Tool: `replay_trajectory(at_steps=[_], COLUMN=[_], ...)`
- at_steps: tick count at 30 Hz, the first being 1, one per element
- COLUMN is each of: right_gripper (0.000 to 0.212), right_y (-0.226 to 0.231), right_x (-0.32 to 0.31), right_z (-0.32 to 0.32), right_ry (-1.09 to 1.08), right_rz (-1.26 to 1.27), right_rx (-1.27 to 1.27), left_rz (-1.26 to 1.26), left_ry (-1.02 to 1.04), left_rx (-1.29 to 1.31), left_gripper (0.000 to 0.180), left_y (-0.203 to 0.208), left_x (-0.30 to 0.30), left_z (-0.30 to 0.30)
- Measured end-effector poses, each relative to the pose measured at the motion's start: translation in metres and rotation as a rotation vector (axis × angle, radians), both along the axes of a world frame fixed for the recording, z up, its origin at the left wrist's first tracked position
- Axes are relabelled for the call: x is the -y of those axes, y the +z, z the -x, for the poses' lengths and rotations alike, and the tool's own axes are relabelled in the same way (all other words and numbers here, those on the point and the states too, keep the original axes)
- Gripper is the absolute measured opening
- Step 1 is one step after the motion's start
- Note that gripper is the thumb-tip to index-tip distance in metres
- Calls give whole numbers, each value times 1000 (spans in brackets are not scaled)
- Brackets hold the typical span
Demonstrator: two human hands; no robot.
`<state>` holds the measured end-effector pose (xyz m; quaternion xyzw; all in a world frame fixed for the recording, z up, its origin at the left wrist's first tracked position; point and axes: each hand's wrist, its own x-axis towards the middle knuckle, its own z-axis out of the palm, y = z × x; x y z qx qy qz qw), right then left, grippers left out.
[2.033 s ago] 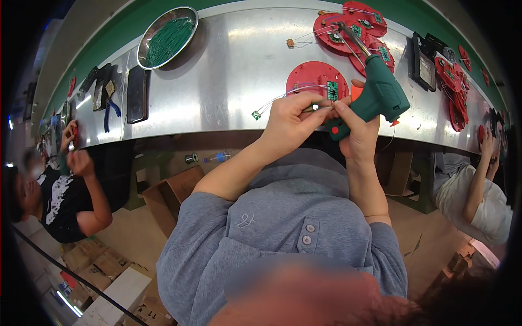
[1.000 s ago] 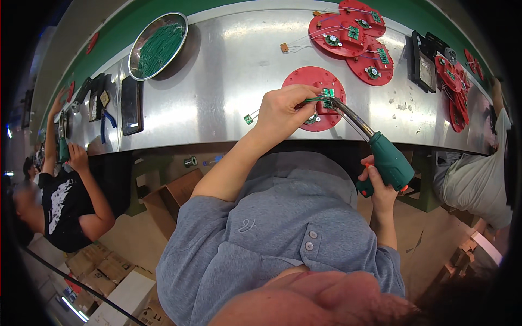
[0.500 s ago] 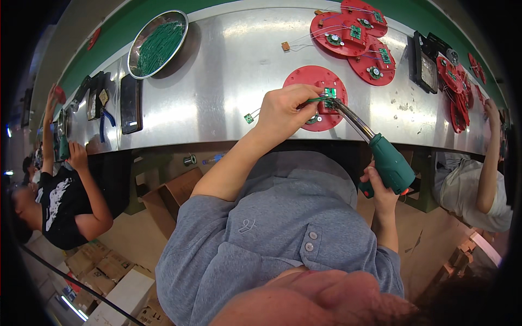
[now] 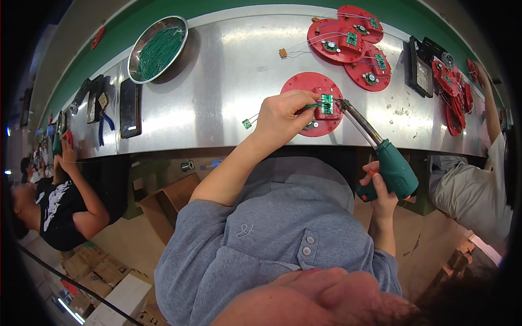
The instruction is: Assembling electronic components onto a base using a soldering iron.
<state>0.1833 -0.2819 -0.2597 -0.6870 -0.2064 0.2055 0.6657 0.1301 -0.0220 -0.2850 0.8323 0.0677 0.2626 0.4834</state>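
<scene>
A red round plastic plate (image 4: 302,82) lies near the table's front edge, with a green circuit board (image 4: 327,99) on its raised part. My left hand (image 4: 284,115) is closed in a pinch on green wires (image 4: 310,106), whose ends reach the board. In my right hand (image 4: 384,196) is a green soldering gun (image 4: 396,168), gripped by its handle. Its hot end points up and left, the tip just at the board's right edge; contact cannot be made out. A small green board (image 4: 247,124) on thin wires sticks out left of my left wrist.
A steel bowl (image 4: 186,44) of green wires stands at the back left. Several red plates (image 4: 331,49) with boards and wires overlap at the back right. Blue-handled pliers (image 4: 106,122) and a dark flat tray (image 4: 130,108) lie left. A black box (image 4: 420,70) stands right. Co-workers sit on both sides.
The soldering gun's tip has shifted from over the board to its right edge. My left hand stays pinched on the wires. The co-worker's hand on the right has reached farther back.
</scene>
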Motion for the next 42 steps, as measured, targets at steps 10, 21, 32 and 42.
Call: replay_trajectory(at_steps=[10,21,32,42], right_gripper=[20,24,24,27], right_y=[2,-7,-13,-16], right_x=[-2,7,19,6], right_z=[1,-20,-40,-35], right_ry=[-39,-193,-299,-144], right_rz=[15,-252,-341,-401], right_rx=[-19,-90,-74,-137], left_rz=[25,-215,-781,-699], left_ry=[-2,178,-140,108], left_rx=[21,-20,-564,-543], left_gripper=[7,29,71,80], left_y=[4,64,38,42], left_x=[1,-100,-211,-155], left_z=[0,-76,-305,-114])
